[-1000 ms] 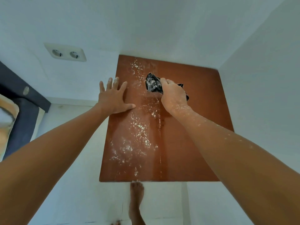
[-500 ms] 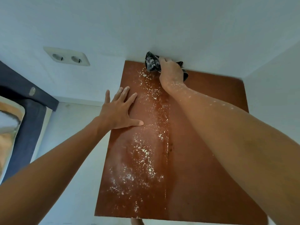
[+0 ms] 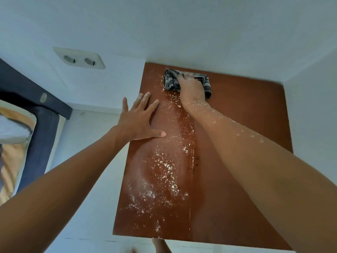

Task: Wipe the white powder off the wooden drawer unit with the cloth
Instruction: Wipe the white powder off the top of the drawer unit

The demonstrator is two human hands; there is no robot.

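The brown wooden top of the drawer unit (image 3: 246, 125) fills the middle of the view, pushed into a wall corner. White powder (image 3: 164, 170) is scattered along its left half, from the far edge down to the near edge. My right hand (image 3: 191, 88) presses a dark patterned cloth (image 3: 170, 80) flat on the top, close to the back wall. My left hand (image 3: 140, 119) lies flat with spread fingers on the left edge of the top, holding nothing. Powder specks cling to my right forearm. The right half of the top looks free of powder.
White walls (image 3: 182, 33) close the unit in at the back and right. A double wall socket (image 3: 80, 58) sits on the back wall to the left. A dark bed frame with bedding (image 3: 27, 128) stands at far left. A bare foot (image 3: 160, 246) shows below the unit's near edge.
My right hand pushed the cloth from mid-top up to the back wall, then drew it slightly back toward me. My left hand stayed flat on the left edge.
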